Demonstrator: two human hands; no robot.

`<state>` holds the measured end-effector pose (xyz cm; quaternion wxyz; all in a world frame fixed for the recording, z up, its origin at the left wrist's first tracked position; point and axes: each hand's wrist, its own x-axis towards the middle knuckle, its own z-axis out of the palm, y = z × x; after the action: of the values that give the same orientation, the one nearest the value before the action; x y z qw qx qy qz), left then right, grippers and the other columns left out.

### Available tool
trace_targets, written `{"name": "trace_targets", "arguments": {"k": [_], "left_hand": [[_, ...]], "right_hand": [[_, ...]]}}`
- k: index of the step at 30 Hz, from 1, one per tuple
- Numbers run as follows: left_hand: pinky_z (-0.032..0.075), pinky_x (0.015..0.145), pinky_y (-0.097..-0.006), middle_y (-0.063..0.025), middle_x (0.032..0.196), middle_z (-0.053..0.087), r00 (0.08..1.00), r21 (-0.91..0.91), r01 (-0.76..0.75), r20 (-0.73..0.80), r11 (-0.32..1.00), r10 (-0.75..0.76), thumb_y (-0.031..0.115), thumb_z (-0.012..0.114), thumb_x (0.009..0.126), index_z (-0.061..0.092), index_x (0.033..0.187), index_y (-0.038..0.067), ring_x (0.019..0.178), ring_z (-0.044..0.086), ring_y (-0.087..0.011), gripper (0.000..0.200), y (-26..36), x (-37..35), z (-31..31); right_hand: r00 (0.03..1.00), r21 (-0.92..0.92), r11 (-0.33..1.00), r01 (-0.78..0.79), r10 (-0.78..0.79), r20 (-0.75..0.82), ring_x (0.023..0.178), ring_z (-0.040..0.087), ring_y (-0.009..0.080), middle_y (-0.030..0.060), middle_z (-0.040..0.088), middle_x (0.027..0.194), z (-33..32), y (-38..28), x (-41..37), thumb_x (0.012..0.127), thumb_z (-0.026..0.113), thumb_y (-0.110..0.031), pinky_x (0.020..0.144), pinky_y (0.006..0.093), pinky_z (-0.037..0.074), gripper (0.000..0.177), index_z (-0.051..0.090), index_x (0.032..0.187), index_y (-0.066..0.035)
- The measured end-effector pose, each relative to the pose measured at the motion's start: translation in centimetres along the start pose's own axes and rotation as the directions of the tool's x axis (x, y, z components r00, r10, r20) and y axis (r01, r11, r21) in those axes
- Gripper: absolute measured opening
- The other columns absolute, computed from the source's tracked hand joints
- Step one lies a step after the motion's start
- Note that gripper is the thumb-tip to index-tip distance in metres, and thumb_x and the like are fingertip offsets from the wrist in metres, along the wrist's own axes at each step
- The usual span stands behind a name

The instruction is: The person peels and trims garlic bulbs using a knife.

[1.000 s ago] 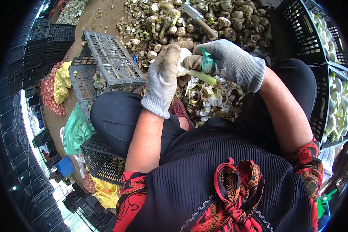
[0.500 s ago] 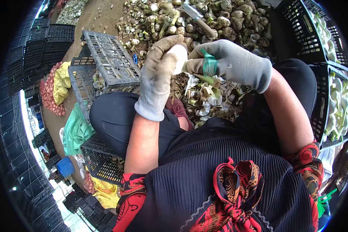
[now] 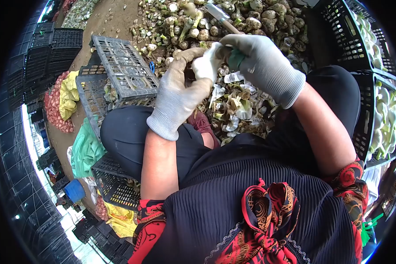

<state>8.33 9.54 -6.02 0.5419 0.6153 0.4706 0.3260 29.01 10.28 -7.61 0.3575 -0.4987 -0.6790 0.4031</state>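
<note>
Two hands, one bulb, and crates on both sides

Two gloved hands are up, left hand (image 3: 177,94) and right hand (image 3: 264,64), with one white bulb (image 3: 205,65) and one green tool (image 3: 236,59). One knife (image 3: 220,15) lies on a heap of bulbs (image 3: 259,20) too many to count. There are three grey crates (image 3: 119,66), two black crates (image 3: 339,31), one green bag (image 3: 86,149), two yellow bags (image 3: 70,94) and one blue bucket (image 3: 75,190).
</note>
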Motion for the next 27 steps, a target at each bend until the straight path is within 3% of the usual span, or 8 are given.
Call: {"name": "trace_targets", "arguments": {"k": [3,6,9,12,13,16,20,27], "left_hand": [[0.04,0.104,-0.032,-0.011,0.123,0.058,0.951,0.268,-0.31,0.104,0.912,0.293,-0.005,0.057,0.075,0.052,0.125,0.002,0.118,0.054,-0.0203,0.051,-1.4,0.3,-0.1],[0.039,0.106,-0.0312,-0.0107,0.123,0.058,0.933,0.191,-0.358,0.115,0.914,0.342,-0.007,0.056,0.071,0.05,0.13,0.001,0.12,0.054,-0.0215,0.059,-1.5,0.4,-0.1],[0.039,0.106,-0.0315,-0.0113,0.123,0.057,0.974,-0.081,-0.225,-0.046,0.971,0.221,-0.005,0.056,0.075,0.045,0.135,-0.001,0.119,0.055,-0.0217,0.061,-1.3,0.3,1.1],[0.042,0.102,-0.0288,-0.0096,0.12,0.059,0.998,-0.462,0.066,0.034,0.884,-0.057,0.003,0.06,0.085,0.041,0.138,-0.003,0.112,0.057,-0.0176,0.057,-0.2,0.2,1.2],[0.049,0.097,-0.036,-0.0116,0.126,0.057,0.993,-0.327,0.101,0.088,0.939,-0.076,0.024,0.05,0.094,0.041,0.139,0.001,0.113,0.059,-0.0217,0.051,-1.6,0.5,0.7],[0.047,0.092,-0.0216,-0.0046,0.114,0.06,0.959,-0.427,0.282,0.093,0.859,-0.268,0.019,0.061,0.096,0.045,0.135,-0.003,0.101,0.059,-0.0089,0.048,-1.9,0.4,0.8],[0.046,0.099,-0.031,-0.0091,0.119,0.061,0.99,-0.65,0.097,0.141,0.754,-0.005,0.015,0.057,0.093,0.048,0.136,-0.001,0.11,0.058,-0.0158,0.046,-1.6,0.4,0.7],[0.037,0.112,-0.042,-0.0138,0.132,0.056,0.982,-0.863,0.175,0.187,0.475,-0.022,0.005,0.055,0.077,0.048,0.135,-0.003,0.125,0.052,-0.0294,0.059,-1.5,0.2,0.0]], "right_hand": [[0.943,0.473,0.816,-0.332,0.299,0.147,0.079,0.067,0.0104,0.0059,0.072,0.086,0.0,0.5,0.3,0.094,0.064,-0.02,0.07,0.0279,0.054,0.025,0.07,0.108,0.0],[0.922,0.516,0.765,-0.385,0.3,0.244,0.077,0.067,0.0092,0.0054,0.072,0.085,-0.5,1.5,0.6,0.094,0.065,-0.023,0.068,0.0248,0.054,0.026,0.07,0.106,0.0],[0.923,0.538,0.753,-0.38,0.267,0.277,0.078,0.063,0.0065,0.0013,0.069,0.088,-1.0,0.9,0.6,0.095,0.066,-0.028,0.068,0.0213,0.051,0.029,0.069,0.105,-0.002],[0.943,0.647,0.692,-0.32,0.167,0.288,0.075,0.061,0.0033,-0.0014,0.069,0.088,-1.1,0.7,0.6,0.095,0.065,-0.033,0.064,0.0191,0.048,0.031,0.069,0.106,-0.004],[0.947,0.642,0.704,-0.304,0.152,0.281,0.074,0.061,0.0028,-0.0017,0.069,0.088,-1.2,0.4,0.4,0.095,0.065,-0.033,0.063,0.019,0.048,0.031,0.069,0.106,-0.004],[0.954,0.635,0.717,-0.288,0.153,0.259,0.069,0.058,0.0017,-0.0042,0.066,0.085,-1.2,0.0,0.3,0.095,0.065,-0.033,0.06,0.0181,0.046,0.029,0.069,0.104,-0.006],[0.965,0.676,0.69,-0.257,0.154,0.21,0.067,0.056,0.002,-0.0052,0.063,0.08,-1.5,0.5,0.5,0.094,0.066,-0.033,0.059,0.0177,0.044,0.029,0.069,0.101,-0.006],[0.959,0.671,0.685,-0.283,0.184,0.217,0.066,0.056,0.0025,-0.003,0.062,0.076,-2.3,0.7,0.5,0.093,0.068,-0.032,0.058,0.0181,0.044,0.028,0.068,0.099,-0.005]]}}
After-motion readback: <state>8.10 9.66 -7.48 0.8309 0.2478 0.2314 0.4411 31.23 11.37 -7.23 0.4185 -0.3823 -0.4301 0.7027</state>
